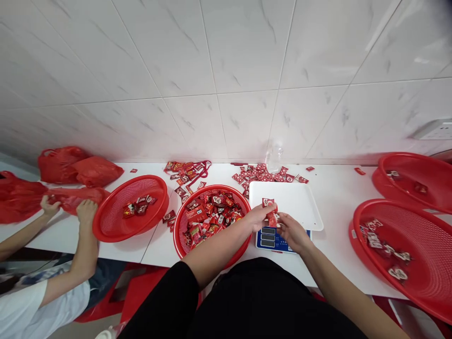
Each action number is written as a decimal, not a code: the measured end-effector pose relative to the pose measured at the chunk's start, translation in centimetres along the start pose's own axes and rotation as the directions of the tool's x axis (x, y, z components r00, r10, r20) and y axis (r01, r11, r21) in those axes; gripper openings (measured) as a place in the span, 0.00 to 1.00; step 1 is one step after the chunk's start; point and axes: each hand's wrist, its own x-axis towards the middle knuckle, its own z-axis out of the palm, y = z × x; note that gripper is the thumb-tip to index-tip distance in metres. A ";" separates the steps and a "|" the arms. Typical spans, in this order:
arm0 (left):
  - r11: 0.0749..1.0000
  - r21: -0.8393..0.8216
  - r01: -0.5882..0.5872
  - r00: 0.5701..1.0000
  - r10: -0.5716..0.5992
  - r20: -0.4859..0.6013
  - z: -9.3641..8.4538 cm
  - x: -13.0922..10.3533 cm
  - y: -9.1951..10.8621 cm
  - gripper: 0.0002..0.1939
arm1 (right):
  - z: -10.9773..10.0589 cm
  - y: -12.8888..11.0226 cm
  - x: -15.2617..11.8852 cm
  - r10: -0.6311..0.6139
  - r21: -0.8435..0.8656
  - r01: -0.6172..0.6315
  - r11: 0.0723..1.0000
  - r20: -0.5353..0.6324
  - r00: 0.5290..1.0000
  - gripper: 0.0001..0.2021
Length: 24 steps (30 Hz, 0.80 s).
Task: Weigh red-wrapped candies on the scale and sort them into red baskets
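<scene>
Over the front of the white scale tray [294, 200], my left hand [260, 218] is closed on small red wrapped candies [271, 218]. My right hand [291, 231] meets it from the right, its fingers pinched on the lower end of the same candies. How many there are is hard to tell. Below the hands shows the blue panel of the digital scale [267, 238], partly covered by them. Left of the scale, under my left forearm, a red mesh basket [179, 216] is full of mixed wrapped candies [212, 214].
Loose red packets [261, 173] and a clear plastic bottle [274, 157] lie along the wall. Further left is a red basket [106, 226] with a few packets. A co-worker's hands [86, 212] hold a red bag [72, 197]. Big red baskets [363, 207] stand at right.
</scene>
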 end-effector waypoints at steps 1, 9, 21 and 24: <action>0.997 0.061 -0.056 0.998 0.057 -0.022 -0.2 0.2 0.4 0.22 | -0.5 -0.3 0.2 0.001 0.027 -0.001 1.000 -0.029 1.000 0.13; 0.294 0.947 0.132 0.780 0.559 -0.282 -11.4 -3.0 1.5 0.18 | -4.7 1.2 -1.1 0.118 0.164 -0.091 0.982 -0.160 0.980 0.15; -0.007 0.906 0.423 0.847 0.358 -0.392 -16.5 -4.1 0.2 0.32 | -3.6 2.3 -2.0 0.128 0.117 -0.116 0.986 -0.108 0.986 0.13; 0.020 0.935 0.354 0.873 0.352 -0.338 -16.9 -4.8 0.8 0.28 | -2.8 2.0 -2.2 0.122 0.094 -0.116 0.989 -0.068 0.990 0.13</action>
